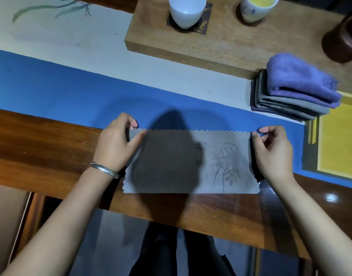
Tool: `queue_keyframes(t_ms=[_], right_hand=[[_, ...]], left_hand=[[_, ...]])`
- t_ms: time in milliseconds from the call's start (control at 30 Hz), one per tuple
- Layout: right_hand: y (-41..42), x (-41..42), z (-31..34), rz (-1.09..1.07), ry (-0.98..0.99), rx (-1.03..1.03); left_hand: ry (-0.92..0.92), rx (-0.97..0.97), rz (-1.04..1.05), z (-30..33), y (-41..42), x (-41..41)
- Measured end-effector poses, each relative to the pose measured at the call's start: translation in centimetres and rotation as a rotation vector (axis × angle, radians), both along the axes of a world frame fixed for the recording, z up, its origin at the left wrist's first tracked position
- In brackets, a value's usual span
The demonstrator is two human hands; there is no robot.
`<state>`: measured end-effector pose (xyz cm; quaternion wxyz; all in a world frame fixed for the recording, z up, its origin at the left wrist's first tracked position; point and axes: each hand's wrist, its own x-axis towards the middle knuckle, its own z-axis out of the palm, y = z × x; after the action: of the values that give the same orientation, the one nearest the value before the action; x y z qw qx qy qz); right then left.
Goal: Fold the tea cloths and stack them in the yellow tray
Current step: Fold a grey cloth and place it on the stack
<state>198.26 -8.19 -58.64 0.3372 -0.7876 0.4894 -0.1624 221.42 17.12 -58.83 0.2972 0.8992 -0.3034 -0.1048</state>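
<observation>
both hands pinch the far corners of the grey tea cloth (191, 162), left hand (115, 144) and right hand (274, 152) each closed tight on an end, the cloth lying flat on the wooden table edge (51, 148), well short of the yellow tray (340, 140). the folded stack (290, 98) sits at the tray's far corner. uneven pulling could skew the fold, and the near edge might slide off the table.

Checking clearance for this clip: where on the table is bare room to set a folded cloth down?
Bare: blue runner left of grey printed cloth, and yellow tray below folded cloth stack. Crowded: raised wooden board, holding white cup and tea-filled cup.
</observation>
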Motion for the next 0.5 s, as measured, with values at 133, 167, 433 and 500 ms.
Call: queue_keyframes(t_ms=[133,167,433,500], right_hand=[[1.3,-2.3,1.7,0.067,-0.031,0.017],[1.9,-3.2,2.3,0.121,-0.022,0.03],[3.8,-8.1,3.7,0.686,0.277,-0.075],[3.8,-7.9,3.2,0.718,0.309,-0.107]], left_hand=[[-0.028,-0.101,-0.018,1.2,3.3,-1.0],[-0.026,-0.109,-0.027,1.6,4.5,-1.5],[0.098,0.047,-0.327,2.4,9.3,-5.7],[0.054,0.073,-0.324,2.0,8.8,-6.2]])
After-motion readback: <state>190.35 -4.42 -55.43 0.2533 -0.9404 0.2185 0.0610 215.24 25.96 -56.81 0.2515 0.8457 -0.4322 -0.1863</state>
